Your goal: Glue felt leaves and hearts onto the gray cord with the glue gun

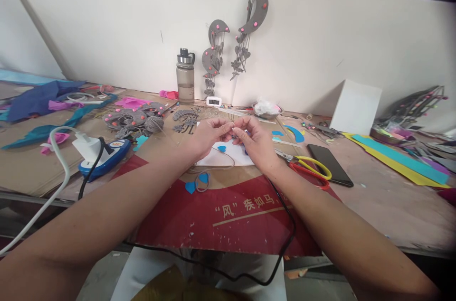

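My left hand [211,136] and my right hand [253,140] meet fingertip to fingertip over a white sheet [206,160]. The fingers of both are pinched around something too small to make out. Below them a blue heart [222,149] lies on the sheet, beside a loop of thin grey cord [228,166]. More blue hearts [190,188] rest nearer the front, on the red and brown cardboard [171,220].
Scissors [309,168] and a black phone [329,164] lie to the right. A blue power socket [107,158] with cables is at the left. A bottle [185,78] stands behind. Grey felt moons [259,11] hang on the wall. A black cable crosses the cardboard's front.
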The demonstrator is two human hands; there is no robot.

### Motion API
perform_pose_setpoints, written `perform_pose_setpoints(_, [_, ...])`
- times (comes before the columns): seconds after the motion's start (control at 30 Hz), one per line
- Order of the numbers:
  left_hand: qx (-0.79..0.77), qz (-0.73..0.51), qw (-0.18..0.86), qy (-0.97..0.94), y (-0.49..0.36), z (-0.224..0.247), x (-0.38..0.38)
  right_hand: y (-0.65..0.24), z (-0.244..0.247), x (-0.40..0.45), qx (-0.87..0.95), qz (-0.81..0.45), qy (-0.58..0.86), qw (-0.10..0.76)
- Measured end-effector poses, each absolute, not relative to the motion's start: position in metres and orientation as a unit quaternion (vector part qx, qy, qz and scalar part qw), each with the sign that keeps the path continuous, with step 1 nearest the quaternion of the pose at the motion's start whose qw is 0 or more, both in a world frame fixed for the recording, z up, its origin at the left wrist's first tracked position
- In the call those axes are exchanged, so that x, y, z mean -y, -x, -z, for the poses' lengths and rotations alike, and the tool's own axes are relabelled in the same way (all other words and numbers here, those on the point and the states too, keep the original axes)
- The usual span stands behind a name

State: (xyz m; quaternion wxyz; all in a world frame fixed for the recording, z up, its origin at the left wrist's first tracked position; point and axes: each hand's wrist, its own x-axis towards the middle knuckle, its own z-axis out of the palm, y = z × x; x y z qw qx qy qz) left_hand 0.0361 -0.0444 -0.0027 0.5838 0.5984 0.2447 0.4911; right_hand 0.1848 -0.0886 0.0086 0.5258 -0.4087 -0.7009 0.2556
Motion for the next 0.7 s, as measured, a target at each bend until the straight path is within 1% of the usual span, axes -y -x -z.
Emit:
perform_pose_setpoints(0.2, [-0.326,-0.504,0.466,-0.650,-0.035,-0.005,0.054,-0.184,-0.009,0.091,0.694,-0.204,0.454,0.520])
perform_pose_setpoints(0.3, [-0.319,-0.531,0.448,-0.645,-0.035,-0.004,0.055,-0.187,-0.007,0.088,0.704,-0.221,0.450,0.504])
perform_pose_setpoints(0.4, [-0.285,-0.541,0.491,-0.620,-0.037,-0.001,0.054,-0.190,-0.006,0.086,0.719,-0.228,0.430,0.497])
perform_pose_setpoints(0.53, [-0.203,-0.497,0.631,-0.560,-0.041,0.002,0.051,-0.188,-0.005,0.088,0.728,-0.225,0.400,0.509])
perform_pose_setpoints(0.6, [-0.177,-0.474,0.680,-0.531,-0.041,0.001,0.048,-0.186,-0.004,0.088,0.729,-0.247,0.375,0.516])
perform_pose_setpoints(0.7, [-0.162,-0.481,0.681,-0.527,-0.037,0.000,0.043,-0.183,-0.001,0.086,0.716,-0.302,0.347,0.525])
